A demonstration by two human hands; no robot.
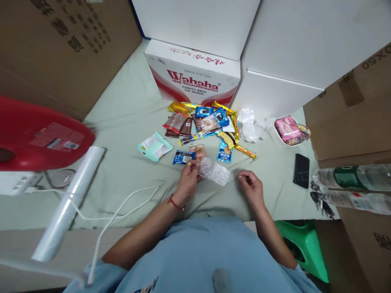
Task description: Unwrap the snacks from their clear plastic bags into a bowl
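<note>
My left hand [188,179] is closed in a pinch on the left end of a crumpled clear plastic bag [220,174]. A small blue snack packet [183,157] lies just beyond the fingertips, beside a pinkish snack packet [198,151]. To the right of the bag is my right hand [251,185], thumb and fingers drawn together; whether they grip a thin edge of plastic I cannot make out. Ahead of both hands spreads a pile of wrapped snacks [210,122] in blue, brown and gold. A mint-green pouch [155,146] lies to its left.
More crumpled clear plastic [251,131] sits right of the pile, near a white bowl [284,138] with packets. A phone [301,171], keys [321,202] and bottles [351,178] lie right. A Wahaha carton [194,77] stands behind; a plastic-film roll [69,203] and white cable [122,209] lie left.
</note>
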